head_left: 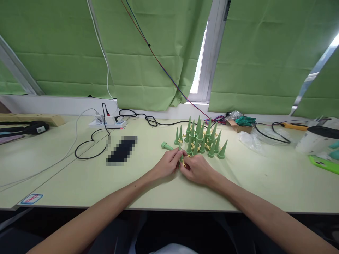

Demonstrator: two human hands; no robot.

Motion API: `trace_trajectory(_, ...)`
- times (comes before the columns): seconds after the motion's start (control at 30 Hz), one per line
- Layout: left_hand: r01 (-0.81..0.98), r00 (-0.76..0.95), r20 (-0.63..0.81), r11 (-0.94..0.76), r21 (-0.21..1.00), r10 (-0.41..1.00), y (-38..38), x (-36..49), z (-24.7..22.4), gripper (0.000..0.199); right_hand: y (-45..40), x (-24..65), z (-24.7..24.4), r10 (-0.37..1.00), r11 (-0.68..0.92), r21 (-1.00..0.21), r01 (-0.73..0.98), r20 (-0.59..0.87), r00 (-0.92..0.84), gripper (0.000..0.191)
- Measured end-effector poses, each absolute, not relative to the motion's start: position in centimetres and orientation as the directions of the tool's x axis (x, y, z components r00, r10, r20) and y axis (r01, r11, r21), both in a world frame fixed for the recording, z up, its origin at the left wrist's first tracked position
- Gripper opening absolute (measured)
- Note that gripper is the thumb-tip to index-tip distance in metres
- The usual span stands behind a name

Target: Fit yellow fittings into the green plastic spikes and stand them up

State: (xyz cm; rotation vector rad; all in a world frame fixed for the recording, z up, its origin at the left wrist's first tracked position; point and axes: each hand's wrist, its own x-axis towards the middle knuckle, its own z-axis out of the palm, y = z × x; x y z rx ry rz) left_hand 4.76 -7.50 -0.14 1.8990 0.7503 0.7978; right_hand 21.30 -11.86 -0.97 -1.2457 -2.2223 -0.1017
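Observation:
My left hand (169, 163) and my right hand (197, 168) meet over the table (148, 194), both closed round one green cone (181, 155) with a small yellow piece (184, 163) at its lower end. The left fingers pinch the cone, and the right fingers are at the yellow piece. Several green cones (221, 151) stand upright in a group just beyond my right hand, some with yellow pieces between them. Another green cone (166, 145) lies on its side beyond my left hand.
A power strip (120, 124) with black and white cables is at the back left, near a pixelated dark object (122, 151). Toward the right are a cardboard box (239, 126), plastic bags (251, 141), a white cup (315, 141) and a green phone (324, 164).

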Motion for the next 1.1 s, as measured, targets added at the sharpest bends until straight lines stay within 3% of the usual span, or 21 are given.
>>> trace_trajectory(0.53,0.225,0.602,0.247,-0.458,0.86,0.759,-7.6,4.7,0.3,0.041,-11.8,21.3,-1.1,0.772,0.526,-0.139,0.839,0.492,-0.402,0.029)
trace_trajectory(0.8,0.317,0.495,0.483,-0.668,0.673,0.722,-7.1,4.6,1.3,0.034,-11.3,22.7,0.0,0.776,0.553,-0.253,0.794,0.504,-0.379,0.044)
trace_trajectory(1.1,0.468,0.453,0.517,-0.687,0.556,0.726,-6.2,4.5,0.3,0.034,-10.6,23.5,0.2,0.858,0.405,-0.259,0.877,0.438,-0.267,0.027)
